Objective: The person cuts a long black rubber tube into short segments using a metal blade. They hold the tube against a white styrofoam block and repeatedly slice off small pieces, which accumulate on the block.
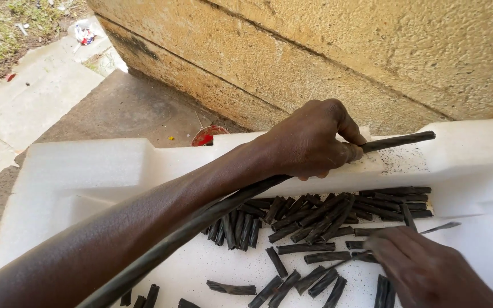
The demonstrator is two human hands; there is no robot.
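Note:
My left hand (314,140) is closed around a long black cable (201,225). The cable runs from the lower left under my forearm, and its end (400,141) lies across the raised edge of a white foam tray (75,171). My right hand (429,268) sits at the lower right and holds a thin metal blade (440,227) that points up and right. Several short cut pieces of black cable (315,219) lie scattered in the tray's hollow, between and below my two hands.
A rough yellowish concrete wall (326,51) rises right behind the tray. Bare ground and paving slabs (41,91) lie at the left, with a red lid-like object (207,136) and bits of litter (84,35) on them.

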